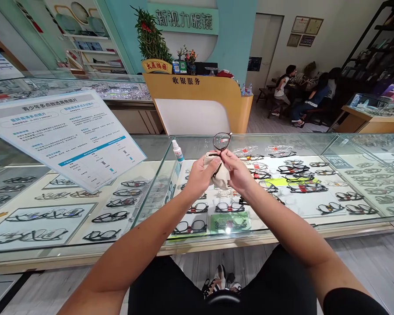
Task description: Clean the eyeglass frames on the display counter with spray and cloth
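Observation:
Above the glass counter, both my hands meet around a pair of dark-rimmed eyeglasses (pixel 222 141). One round lens sticks up beyond my fingers; the rest of the frame is partly covered. My left hand (pixel 202 173) is closed on a beige cleaning cloth (pixel 221 178), pressing it against the glasses. With closed fingers, my right hand (pixel 238 171) grips the eyeglasses by the frame, and the cloth hangs down between the two hands. A white spray bottle (pixel 177 151) stands upright on the counter, left of my hands.
Below my hands, the glass display counter (pixel 197 246) holds rows of eyeglasses. A printed sheet (pixel 65 135) rises at the left. Beyond the counter stands a yellow cashier desk (pixel 197 94) with a plant (pixel 151 37). Several people (pixel 284 87) sit at the back right.

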